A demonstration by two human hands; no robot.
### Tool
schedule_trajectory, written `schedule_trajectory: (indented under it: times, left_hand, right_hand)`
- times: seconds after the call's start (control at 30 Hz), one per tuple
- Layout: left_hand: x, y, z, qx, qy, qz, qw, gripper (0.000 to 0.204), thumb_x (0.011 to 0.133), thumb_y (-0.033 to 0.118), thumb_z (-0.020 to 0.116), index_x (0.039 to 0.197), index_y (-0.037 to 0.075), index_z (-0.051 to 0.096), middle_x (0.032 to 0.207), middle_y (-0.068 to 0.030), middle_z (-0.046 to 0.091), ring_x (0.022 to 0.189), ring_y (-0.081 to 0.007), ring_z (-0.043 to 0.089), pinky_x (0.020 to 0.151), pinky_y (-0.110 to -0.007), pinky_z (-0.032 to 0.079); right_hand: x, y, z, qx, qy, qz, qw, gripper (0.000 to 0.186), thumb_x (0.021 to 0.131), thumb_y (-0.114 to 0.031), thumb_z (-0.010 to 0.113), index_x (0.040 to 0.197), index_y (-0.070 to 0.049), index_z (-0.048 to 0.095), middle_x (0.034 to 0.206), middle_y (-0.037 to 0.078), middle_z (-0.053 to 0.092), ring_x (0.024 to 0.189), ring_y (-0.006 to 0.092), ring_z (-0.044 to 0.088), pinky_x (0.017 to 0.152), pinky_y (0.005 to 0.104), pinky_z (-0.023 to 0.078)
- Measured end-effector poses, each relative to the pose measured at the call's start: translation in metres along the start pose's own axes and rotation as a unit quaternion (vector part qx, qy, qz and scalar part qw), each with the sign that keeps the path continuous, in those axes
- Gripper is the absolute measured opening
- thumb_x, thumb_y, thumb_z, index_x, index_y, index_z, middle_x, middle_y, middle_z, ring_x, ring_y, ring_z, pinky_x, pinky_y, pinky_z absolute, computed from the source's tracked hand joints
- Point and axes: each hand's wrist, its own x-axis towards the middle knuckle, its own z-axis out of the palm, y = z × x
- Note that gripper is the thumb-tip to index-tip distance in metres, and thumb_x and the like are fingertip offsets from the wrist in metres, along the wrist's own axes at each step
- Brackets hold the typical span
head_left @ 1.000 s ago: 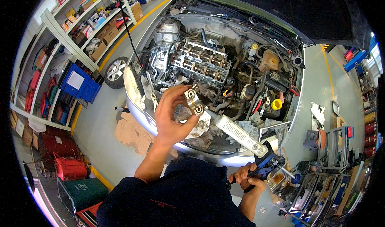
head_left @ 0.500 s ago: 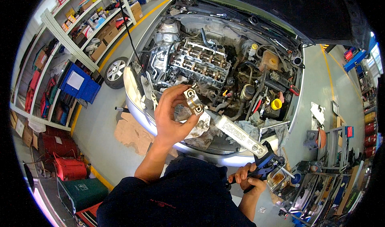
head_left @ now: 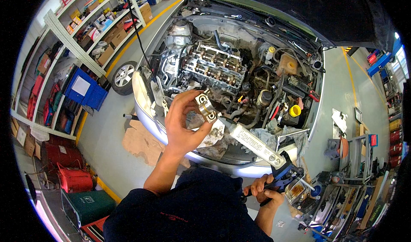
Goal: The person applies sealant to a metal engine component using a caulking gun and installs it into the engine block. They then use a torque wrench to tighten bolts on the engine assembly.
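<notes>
My left hand (head_left: 180,124) pinches a silver camshaft bearing cap (head_left: 207,109) between thumb and fingertips, its curved inner face showing. My right hand (head_left: 266,190) is wrapped round the handle of a blue and black caulking gun (head_left: 283,172). A white sealant tube (head_left: 257,145) sits in the gun and slants up and left, its nozzle end close to the cap. Whether nozzle and cap touch, I cannot tell. Beyond my hands lies the opened engine (head_left: 216,67), with its camshafts exposed.
The raised hood (head_left: 351,15) hangs over the engine bay. A yellow cup (head_left: 295,110) sits at the bay's right. Loose rags (head_left: 295,139) lie along its front edge. A wheel (head_left: 124,77) and shelves (head_left: 68,32) stand left; a metal rack (head_left: 358,160) stands right.
</notes>
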Motion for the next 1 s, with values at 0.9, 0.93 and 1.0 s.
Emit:
schedule_trajectory:
  times: [0.9,0.93,1.0]
  left_hand:
    - [-0.0036,0.0072,-0.0055,0.01,-0.023,-0.023,0.999,0.072,0.075,-0.001,0.091,0.138,-0.004,0.056,0.139,-0.0186,0.057,0.118,-0.024,0.068,0.1,-0.037,0.059]
    - [-0.0033,0.0075,-0.0062,0.014,-0.024,-0.021,0.999,0.073,0.075,-0.001,0.091,0.138,-0.004,0.056,0.139,-0.0186,0.057,0.117,-0.024,0.068,0.1,-0.037,0.059]
    - [-0.0033,0.0074,-0.0065,0.016,-0.026,-0.018,0.999,0.073,0.074,-0.001,0.091,0.138,-0.004,0.055,0.139,-0.0185,0.057,0.117,-0.0238,0.068,0.099,-0.037,0.059]
  right_hand:
    - [-0.0038,0.0018,0.0033,-0.019,0.046,-0.01,0.999,0.041,0.077,-0.005,0.071,0.116,-0.004,0.058,0.091,0.02,0.061,0.081,0.0394,0.064,0.072,0.0676,0.051]
    - [-0.0036,0.0019,0.0039,-0.019,0.05,-0.01,0.998,0.041,0.077,-0.005,0.071,0.115,-0.003,0.058,0.091,0.02,0.061,0.08,0.0393,0.064,0.072,0.0673,0.051]
    - [-0.0041,0.0023,0.0043,-0.027,0.055,-0.016,0.998,0.041,0.077,-0.005,0.071,0.115,-0.003,0.057,0.09,0.02,0.061,0.078,0.0392,0.063,0.07,0.0671,0.051]
